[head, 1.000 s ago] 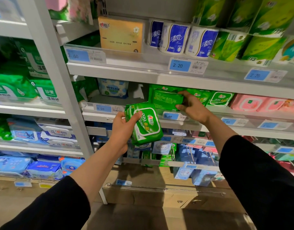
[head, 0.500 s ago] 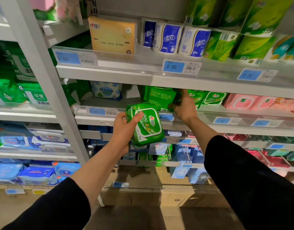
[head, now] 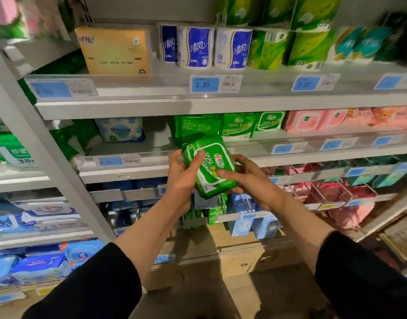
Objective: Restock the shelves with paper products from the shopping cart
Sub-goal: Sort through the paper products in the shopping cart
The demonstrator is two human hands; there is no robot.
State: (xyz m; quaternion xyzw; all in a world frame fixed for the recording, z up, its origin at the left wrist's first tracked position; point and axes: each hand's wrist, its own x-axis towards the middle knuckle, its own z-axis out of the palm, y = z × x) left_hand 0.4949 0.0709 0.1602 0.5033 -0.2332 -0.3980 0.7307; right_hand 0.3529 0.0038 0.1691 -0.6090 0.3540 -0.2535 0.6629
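I hold the green wipes pack point(head: 208, 166) in both hands in front of the middle shelf point(head: 133, 168), tilted, its label facing me. My left hand point(head: 180, 178) grips its left edge, thumb across the front and fingers curled behind. My right hand point(head: 250, 178) cups the lower right corner, fingers point(head: 227, 174) lying over the front face and the rest curled under it. Just behind the pack, matching green packs point(head: 220, 126) stand on that shelf, with pink packs point(head: 324, 119) to their right.
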